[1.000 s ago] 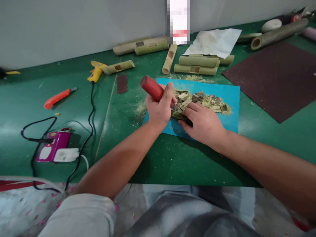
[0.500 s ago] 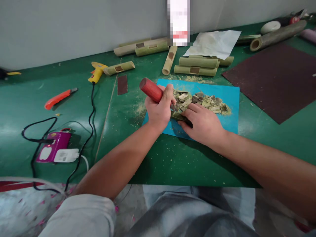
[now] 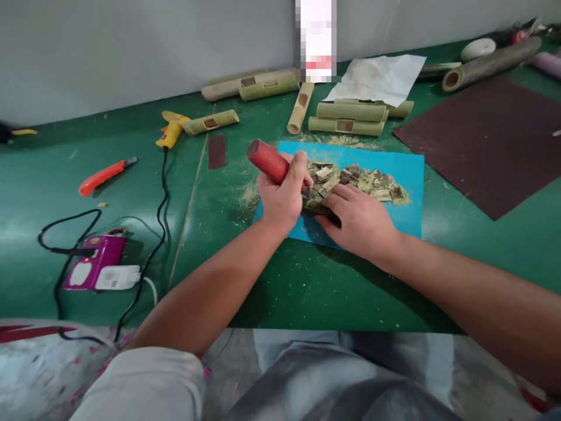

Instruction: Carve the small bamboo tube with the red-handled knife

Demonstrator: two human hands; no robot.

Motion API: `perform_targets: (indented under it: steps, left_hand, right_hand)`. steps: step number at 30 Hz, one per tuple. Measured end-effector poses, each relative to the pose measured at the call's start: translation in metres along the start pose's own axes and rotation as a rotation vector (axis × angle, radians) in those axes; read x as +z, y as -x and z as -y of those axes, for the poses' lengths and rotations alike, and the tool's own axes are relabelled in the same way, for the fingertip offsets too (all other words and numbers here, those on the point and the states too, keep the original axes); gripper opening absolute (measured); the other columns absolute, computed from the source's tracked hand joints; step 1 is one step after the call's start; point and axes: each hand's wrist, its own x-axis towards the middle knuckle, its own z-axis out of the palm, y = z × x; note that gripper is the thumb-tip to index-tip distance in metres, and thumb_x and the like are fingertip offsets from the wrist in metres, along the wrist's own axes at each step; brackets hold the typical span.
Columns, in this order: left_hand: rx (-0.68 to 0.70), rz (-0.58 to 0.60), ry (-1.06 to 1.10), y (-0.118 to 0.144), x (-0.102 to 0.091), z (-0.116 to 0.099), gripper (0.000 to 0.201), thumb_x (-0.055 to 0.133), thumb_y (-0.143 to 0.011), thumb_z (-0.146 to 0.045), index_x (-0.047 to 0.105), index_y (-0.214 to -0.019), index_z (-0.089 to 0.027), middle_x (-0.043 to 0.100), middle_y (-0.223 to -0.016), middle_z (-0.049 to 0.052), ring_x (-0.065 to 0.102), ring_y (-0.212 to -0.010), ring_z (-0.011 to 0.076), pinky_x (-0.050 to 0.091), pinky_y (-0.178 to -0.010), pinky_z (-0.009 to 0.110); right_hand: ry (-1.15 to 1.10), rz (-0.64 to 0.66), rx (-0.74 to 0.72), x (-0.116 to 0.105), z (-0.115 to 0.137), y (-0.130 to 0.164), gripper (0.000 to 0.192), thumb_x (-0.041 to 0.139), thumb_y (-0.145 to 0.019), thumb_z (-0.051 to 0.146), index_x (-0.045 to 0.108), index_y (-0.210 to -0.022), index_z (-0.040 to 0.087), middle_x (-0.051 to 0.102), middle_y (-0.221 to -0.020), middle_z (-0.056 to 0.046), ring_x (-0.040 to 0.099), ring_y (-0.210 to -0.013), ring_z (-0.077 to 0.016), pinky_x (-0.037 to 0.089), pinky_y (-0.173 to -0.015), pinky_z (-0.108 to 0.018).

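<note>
My left hand is closed around a tool with a thick red handle. The handle's butt points up and to the left. Its working end is mostly hidden by my fingers, with a small bit of metal showing near the bamboo. My right hand grips a dark green bamboo piece that lies on a blue sheet; my fingers cover much of it. Just beyond both hands, bamboo chips and shavings are heaped on the sheet.
Bamboo tubes with cut openings lie behind the sheet. To the left are a yellow glue gun, an orange utility knife and a purple power strip with cords. A dark brown sheet covers the right side.
Both hands hold almost the same place and grip. The view has shifted very slightly.
</note>
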Motion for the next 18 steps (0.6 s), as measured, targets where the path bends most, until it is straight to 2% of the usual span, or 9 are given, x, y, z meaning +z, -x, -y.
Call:
perform_targets:
  steps: [4,10,15,18]
  left_hand:
    - [0.005,-0.002,-0.017,0.000,0.001,-0.005,0.061,0.076,-0.080,-0.077,0.051,-0.059,-0.025,0.054,-0.048,-0.005,0.048,-0.046,0.0099,0.041,-0.055,0.034]
    - [-0.024,0.020,-0.010,0.001,0.002,-0.014,0.062,0.075,-0.082,-0.073,0.053,-0.053,-0.023,0.055,-0.047,-0.004,0.050,-0.046,0.0093,0.043,-0.051,0.031]
    - [-0.087,0.138,-0.073,0.001,0.004,-0.016,0.070,0.079,-0.078,-0.073,0.044,-0.046,-0.022,0.040,-0.039,-0.006,0.037,-0.038,0.0071,0.030,-0.044,0.031]
    - [-0.085,0.038,0.002,-0.001,0.004,-0.009,0.065,0.078,-0.080,-0.074,0.045,-0.053,-0.025,0.041,-0.040,-0.007,0.036,-0.037,0.0082,0.029,-0.045,0.033]
  right_hand:
    - [0.007,0.010,0.005,-0.001,0.001,0.000,0.015,0.065,-0.095,0.025,0.074,-0.093,0.013,0.069,-0.093,-0.013,0.062,-0.092,-0.0273,0.049,-0.077,-0.038]
    - [-0.048,-0.011,0.009,0.002,-0.001,0.000,0.012,0.064,-0.094,0.024,0.071,-0.091,0.016,0.068,-0.094,-0.011,0.060,-0.091,-0.0257,0.047,-0.077,-0.037]
    - [-0.117,-0.001,0.028,0.002,-0.005,-0.001,0.014,0.062,-0.094,0.022,0.071,-0.087,0.015,0.066,-0.089,-0.009,0.059,-0.081,-0.0217,0.044,-0.070,-0.034]
    - [-0.104,0.009,0.019,0.001,-0.004,-0.001,0.013,0.064,-0.094,0.023,0.073,-0.090,0.014,0.068,-0.091,-0.011,0.061,-0.085,-0.0238,0.046,-0.073,-0.035]
